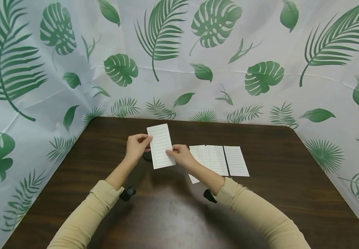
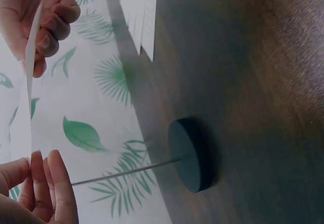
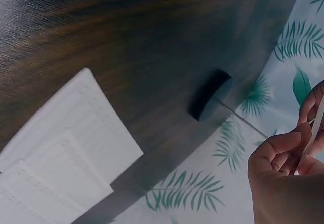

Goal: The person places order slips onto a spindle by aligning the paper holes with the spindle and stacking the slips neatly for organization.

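Observation:
A white lined card [image 1: 161, 148] is held upright above the table, its long side tilted slightly. My left hand [image 1: 135, 147] pinches its left edge between thumb and fingers. At the lower right edge, my right hand [image 1: 182, 155] grips the card with the thumb in front. Beyond the left hand stands a round black base [image 2: 188, 155] with a thin metal rod [image 2: 129, 172] rising from it. Both hands partly cover the rod, and its upper end cannot be made out. In the head view the card and left hand hide most of the base.
Right of the hands, several white lined cards [image 1: 236, 162] lie on the dark wooden table [image 1: 279, 193], some overlapping; my right forearm covers part of them. A leaf-print cloth [image 1: 173, 76] hangs behind the table and along its sides.

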### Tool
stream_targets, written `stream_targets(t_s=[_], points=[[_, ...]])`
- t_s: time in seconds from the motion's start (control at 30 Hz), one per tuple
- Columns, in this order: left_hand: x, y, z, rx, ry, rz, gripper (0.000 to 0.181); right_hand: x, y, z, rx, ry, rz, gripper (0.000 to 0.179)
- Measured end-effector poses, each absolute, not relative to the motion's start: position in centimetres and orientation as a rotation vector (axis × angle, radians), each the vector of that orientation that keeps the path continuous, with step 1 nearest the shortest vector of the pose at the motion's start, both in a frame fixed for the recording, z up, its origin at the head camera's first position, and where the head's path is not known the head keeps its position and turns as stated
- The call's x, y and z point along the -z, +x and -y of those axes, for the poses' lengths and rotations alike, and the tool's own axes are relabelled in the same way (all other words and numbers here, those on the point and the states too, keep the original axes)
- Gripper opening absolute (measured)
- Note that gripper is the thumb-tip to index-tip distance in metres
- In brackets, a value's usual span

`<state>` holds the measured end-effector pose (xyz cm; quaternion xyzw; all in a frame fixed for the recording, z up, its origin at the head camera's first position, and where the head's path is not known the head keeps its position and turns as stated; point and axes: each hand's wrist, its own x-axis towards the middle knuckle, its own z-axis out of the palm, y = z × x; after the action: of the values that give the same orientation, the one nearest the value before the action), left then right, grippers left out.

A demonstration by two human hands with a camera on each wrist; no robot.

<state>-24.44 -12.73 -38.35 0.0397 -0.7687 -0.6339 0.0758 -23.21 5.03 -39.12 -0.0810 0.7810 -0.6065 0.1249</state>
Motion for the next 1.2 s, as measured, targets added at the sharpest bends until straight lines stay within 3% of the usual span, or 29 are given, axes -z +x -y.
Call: stream_targets(t_s=[0.4, 1.2], points=[[37.5, -25.4, 13.0, 1.846, 0.100, 2.251, 0.026, 38.9, -24.1, -4.0, 1.815, -0.163, -2.259, 0.022], [37.1, -26.7, 12.4, 1.765, 0.318, 2.172, 0.023, 38.4, -25.5, -2.9, 1.818, -0.066, -2.304, 0.022]])
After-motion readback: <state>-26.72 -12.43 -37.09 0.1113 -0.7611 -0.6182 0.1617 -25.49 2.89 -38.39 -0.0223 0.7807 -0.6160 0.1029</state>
